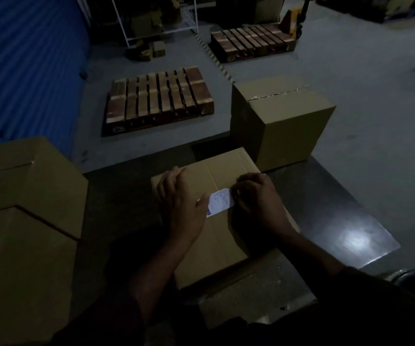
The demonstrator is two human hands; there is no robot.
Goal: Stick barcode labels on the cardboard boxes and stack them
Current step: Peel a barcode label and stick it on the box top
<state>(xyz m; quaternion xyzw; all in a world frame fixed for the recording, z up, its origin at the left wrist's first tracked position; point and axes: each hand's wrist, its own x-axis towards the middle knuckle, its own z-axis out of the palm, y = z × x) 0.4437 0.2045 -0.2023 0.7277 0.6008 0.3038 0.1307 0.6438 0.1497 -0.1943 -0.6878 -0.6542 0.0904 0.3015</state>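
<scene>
Your left hand [179,206] lies flat on the box [216,221] at mid frame; your right hand [256,198] pinches the label's [220,202] right edge.

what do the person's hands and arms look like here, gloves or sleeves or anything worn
Both hands are bare, no gloves. The left hand has what looks like a ring on one of its fingers. The right hand shows no jewellery. Both forearms are uncovered down to dark sleeves near the elbows; the dim light hides any watch or markings.

Bare dark table [326,208] lies open right of the flat box [216,245]; tall boxes [26,196] block the left.
</scene>
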